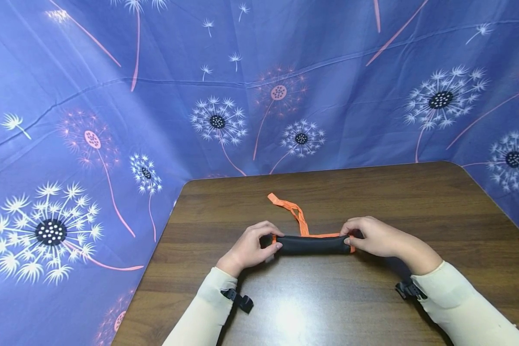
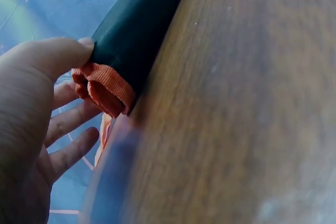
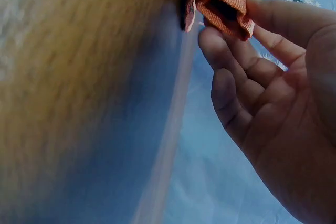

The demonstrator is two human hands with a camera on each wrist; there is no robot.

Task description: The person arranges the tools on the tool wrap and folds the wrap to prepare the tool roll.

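Note:
A black fabric roll [image 1: 313, 244] with orange edging lies crosswise on the wooden table. From its far side an orange ribbon tie [image 1: 295, 207] trails away over the tabletop. My left hand [image 1: 252, 246] pinches the roll's left end between thumb and fingers. At the opposite end my right hand [image 1: 378, 237] pinches it the same way. Both wrist views show rolled layers inside the orange-bound ends: the left end [image 2: 107, 90] and the right end [image 3: 223, 6]. What lies inside the roll is hidden.
The brown wooden table [image 1: 225, 206] has rounded far corners. Behind it and along its sides hangs a blue dandelion-print cloth [image 1: 168, 125]. Black straps with small clips [image 1: 242, 301] sit on both cream sleeves. Light glares off the table's near middle.

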